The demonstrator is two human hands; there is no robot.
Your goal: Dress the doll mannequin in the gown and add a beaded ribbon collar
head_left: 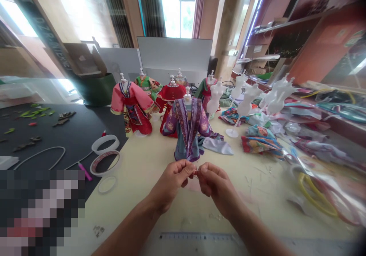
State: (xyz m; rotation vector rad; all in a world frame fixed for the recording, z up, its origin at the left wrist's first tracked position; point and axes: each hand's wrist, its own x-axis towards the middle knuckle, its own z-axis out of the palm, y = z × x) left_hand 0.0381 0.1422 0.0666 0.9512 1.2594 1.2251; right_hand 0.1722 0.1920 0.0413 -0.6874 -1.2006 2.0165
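Note:
My left hand [179, 173] and my right hand [213, 178] meet over the middle of the pale table, fingertips pinched close together. Between them is something tiny and thin, with a fine pale strand showing; its kind is too small to make out. Just beyond my fingers stands a small mannequin in a purple and blue robe [187, 130] with patterned trim down the front. Behind it are more dressed mannequins, among them one in a pink and red robe [131, 105] and one in a red cape [172, 93].
Bare white mannequins [248, 100] stand at the right, near folded doll clothes [261, 141] and yellow-handled scissors [316, 195]. Tape rolls [105, 162] and a pink pen-like tool [85, 171] lie left. A clear ruler [197, 236] lies along the near side.

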